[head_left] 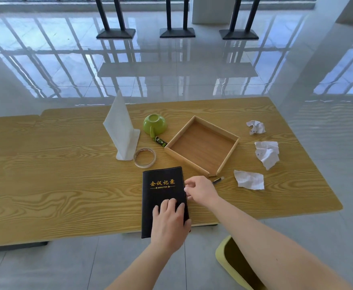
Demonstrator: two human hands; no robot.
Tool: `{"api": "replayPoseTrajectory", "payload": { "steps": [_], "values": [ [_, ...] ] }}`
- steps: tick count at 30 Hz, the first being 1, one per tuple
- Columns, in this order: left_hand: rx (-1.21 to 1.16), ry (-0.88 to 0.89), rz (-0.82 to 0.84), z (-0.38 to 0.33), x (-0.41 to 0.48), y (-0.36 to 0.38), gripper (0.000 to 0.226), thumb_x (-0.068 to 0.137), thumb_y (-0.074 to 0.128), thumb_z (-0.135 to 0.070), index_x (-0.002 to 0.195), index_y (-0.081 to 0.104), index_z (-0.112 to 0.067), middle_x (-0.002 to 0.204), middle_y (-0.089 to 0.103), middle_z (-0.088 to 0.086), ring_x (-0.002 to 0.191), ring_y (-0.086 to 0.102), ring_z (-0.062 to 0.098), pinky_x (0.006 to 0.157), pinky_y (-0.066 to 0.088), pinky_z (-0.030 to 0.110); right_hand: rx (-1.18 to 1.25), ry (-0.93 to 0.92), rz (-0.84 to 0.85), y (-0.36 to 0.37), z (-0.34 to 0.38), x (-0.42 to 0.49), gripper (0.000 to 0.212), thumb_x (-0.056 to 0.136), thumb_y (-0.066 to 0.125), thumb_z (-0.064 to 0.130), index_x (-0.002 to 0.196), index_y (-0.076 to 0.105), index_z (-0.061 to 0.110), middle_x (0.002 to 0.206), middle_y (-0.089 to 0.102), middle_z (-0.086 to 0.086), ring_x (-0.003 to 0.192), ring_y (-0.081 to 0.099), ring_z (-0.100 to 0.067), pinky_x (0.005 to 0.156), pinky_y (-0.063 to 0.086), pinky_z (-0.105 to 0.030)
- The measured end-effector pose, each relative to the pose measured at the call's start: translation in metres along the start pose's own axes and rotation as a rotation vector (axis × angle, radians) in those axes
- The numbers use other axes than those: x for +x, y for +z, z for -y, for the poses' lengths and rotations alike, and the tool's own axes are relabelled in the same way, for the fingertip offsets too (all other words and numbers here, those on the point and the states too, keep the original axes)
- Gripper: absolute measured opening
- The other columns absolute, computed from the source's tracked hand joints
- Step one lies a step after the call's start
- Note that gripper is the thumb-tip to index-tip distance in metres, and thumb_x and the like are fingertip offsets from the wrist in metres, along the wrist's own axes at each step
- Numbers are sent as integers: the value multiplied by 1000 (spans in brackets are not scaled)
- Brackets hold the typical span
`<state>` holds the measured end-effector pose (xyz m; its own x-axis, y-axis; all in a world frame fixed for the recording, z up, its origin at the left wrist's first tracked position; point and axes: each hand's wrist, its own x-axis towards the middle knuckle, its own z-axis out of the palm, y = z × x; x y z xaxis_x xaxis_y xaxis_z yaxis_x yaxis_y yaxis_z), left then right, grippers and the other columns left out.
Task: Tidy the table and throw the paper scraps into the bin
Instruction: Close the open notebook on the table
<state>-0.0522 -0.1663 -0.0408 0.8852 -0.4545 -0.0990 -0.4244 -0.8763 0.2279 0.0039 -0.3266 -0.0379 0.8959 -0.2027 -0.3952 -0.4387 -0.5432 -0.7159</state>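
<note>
notebook first, paper scraps waiting

left hand [168,221] flat on the black minutes notebook [163,197], fingers spread, pressing it down so it stays put at the near edge of the wooden table [66,185]. right hand [200,190] pinching the notebook's right edge, likely to square it up, with a pen [218,180] poking out just past it. three crumpled paper scraps [249,180] lying on the right side, beside the empty wooden tray [202,144]. yellow bin [223,254] on the floor below, close by for dropping scraps in.
</note>
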Motion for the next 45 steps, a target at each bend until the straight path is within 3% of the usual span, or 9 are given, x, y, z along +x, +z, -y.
{"api": "replayPoseTrajectory", "payload": {
  "steps": [5, 13, 18, 21, 25, 35, 37, 40, 45],
  "values": [
    [-18, -36, -67, 17, 4, -3, 45, 92, 48, -45, 133, 52, -25, 133, 52, 2, 125, 45, 23, 107, 36, 43, -73, 150, -191, -21, -26, -7, 10, 94, 64, 26, 95, 71, 19, 79, 72, 3, 70, 72, -13, 72, 63, -38],
    [-30, -241, -38, 8, 26, -6, 66, 85, 38, -64, 137, 38, -24, 129, 48, 6, 120, 41, 27, 97, 41, 45, 44, 490, -350, -36, -43, 8, 26, 93, 65, 36, 83, 67, 11, 59, 71, -5, 39, 66, -16, 54, 63, -36],
    [10, -332, 107, -8, 33, 8, 101, 74, 33, -84, 151, 12, -22, 156, 20, 15, 144, 10, 40, 111, 18, 64, 50, 525, -376, -36, -38, 14, 47, 85, 67, 54, 75, 65, 9, 52, 68, -4, 32, 62, -15, 34, 46, -20],
    [27, -348, 113, -10, 34, 13, 103, 74, 37, -83, 151, 9, -20, 157, 16, 17, 145, 5, 42, 110, 14, 67, -6, 526, -342, -39, -36, 15, 42, 85, 68, 49, 73, 66, 9, 50, 68, -4, 32, 62, -14, 35, 47, -21],
    [50, -332, 117, -8, 34, 13, 94, 78, 50, -65, 150, 12, -19, 155, 17, 18, 143, 7, 44, 111, 14, 68, 4, 531, -316, -41, -40, 11, 24, 87, 65, 27, 75, 67, 6, 47, 67, -4, 35, 64, -15, 42, 54, -25],
    [4, -265, 210, 11, 38, -5, 67, 87, 47, -39, 146, 29, -14, 154, 25, 21, 143, 18, 41, 111, 27, 59, 60, 467, -303, -33, -47, -15, 25, 88, 63, 27, 69, 68, 11, 47, 67, 0, 38, 66, -14, 47, 60, -31],
    [-88, -227, 158, 17, 38, -13, 41, 89, 46, -36, 124, 48, -15, 135, 47, 16, 125, 40, 33, 100, 42, 50, 65, 422, -289, -30, -44, -22, 23, 86, 62, 25, 69, 68, 12, 51, 69, -1, 40, 67, -15, 49, 62, -35],
    [-197, -163, 106, 23, 36, -29, 12, 91, 44, -28, 86, 47, -16, 93, 55, 5, 82, 51, 22, 71, 48, 38, 94, 361, -256, -25, -35, -29, 21, 84, 61, 24, 69, 68, 11, 57, 71, -3, 45, 69, -18, 50, 62, -36],
    [-342, -117, 56, 39, 34, -55, 11, 89, 45, -13, 91, 56, -12, 83, 63, 6, 74, 56, 26, 66, 49, 42, 184, 267, -182, -16, -18, -35, 17, 88, 62, 23, 76, 67, 11, 64, 73, -4, 53, 71, -20, 53, 63, -39]
  ]
}}
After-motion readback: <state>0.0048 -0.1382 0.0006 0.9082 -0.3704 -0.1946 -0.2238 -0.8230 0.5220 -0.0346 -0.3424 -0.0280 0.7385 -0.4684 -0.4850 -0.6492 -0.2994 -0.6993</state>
